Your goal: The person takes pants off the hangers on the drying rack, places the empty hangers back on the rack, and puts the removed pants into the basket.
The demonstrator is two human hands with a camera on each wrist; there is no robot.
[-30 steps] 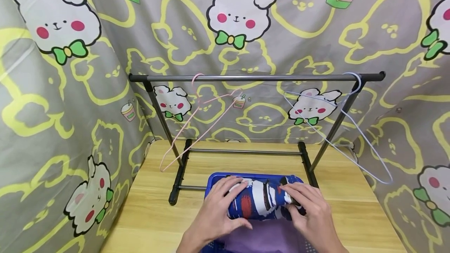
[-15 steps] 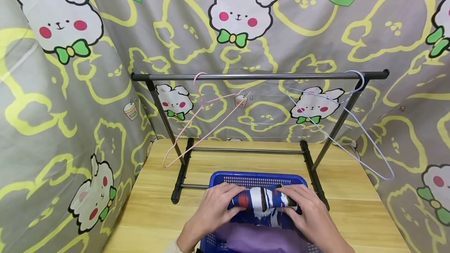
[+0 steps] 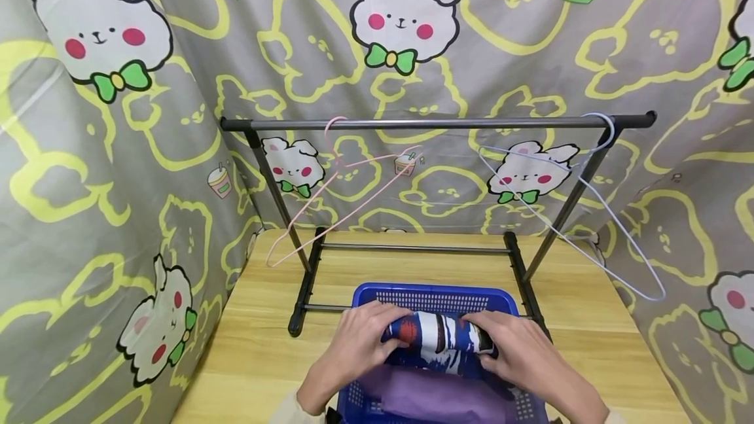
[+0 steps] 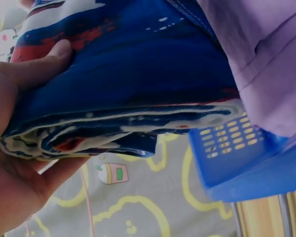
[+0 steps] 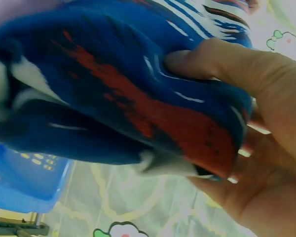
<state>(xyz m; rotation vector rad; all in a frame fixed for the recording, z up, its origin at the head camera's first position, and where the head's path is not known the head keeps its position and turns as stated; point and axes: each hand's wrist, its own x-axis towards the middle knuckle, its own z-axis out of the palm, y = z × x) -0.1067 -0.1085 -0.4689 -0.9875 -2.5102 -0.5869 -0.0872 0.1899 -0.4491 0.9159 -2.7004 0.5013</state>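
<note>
A folded blue, white and red garment [image 3: 438,342] is held over the blue plastic basket [image 3: 436,296] on the wooden table. My left hand [image 3: 360,344] grips its left end, thumb on top in the left wrist view [image 4: 19,148]. My right hand [image 3: 517,353] grips the right end, fingers curled round the folded cloth [image 5: 138,98] in the right wrist view [image 5: 256,148]. A purple garment [image 3: 438,398] lies in the basket beneath the folded cloth [image 4: 138,84]; it also shows as purple fabric [image 4: 266,54] in the left wrist view.
A black-and-grey clothes rack [image 3: 436,123] stands behind the basket. On its rail hang a pink wire hanger [image 3: 338,198] to the left and a pale blue hanger [image 3: 589,214] to the right. Patterned bunny curtains [image 3: 106,149] enclose the wooden table [image 3: 259,358].
Both hands have drawn the folded garment a little toward me and lower over the basket. The head view has shifted slightly. The grips are unchanged.
</note>
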